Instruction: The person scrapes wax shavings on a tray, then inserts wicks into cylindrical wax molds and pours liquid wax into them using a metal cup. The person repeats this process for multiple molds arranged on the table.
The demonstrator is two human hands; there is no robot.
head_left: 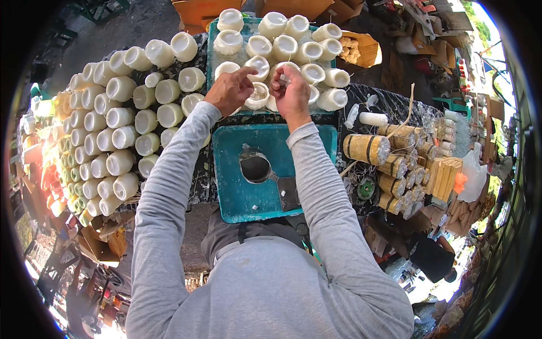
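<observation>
Both my hands are raised over a far teal tray (211,42) that carries rows of white wax candles (272,25), several with thin wicks poking out. My left hand (230,90) is closed in a pinch, index finger pointing right. My right hand (292,95) faces it a short gap away, thumb and fingers pressed together. What either pinch holds is too small to make out. Just beneath them stands a candle (257,96) with a hollowed top. A nearer teal tray (231,195) bears a round metal pot (255,168) with a flat handle and small white bits.
Many more white candles (119,117) crowd the table on the left. To the right lie banded bundles of yellow sticks (364,148), a white cylinder (373,119) and a green spool-like disc (366,189). Cardboard boxes (203,11) stand beyond the table. Another person (432,257) is at lower right.
</observation>
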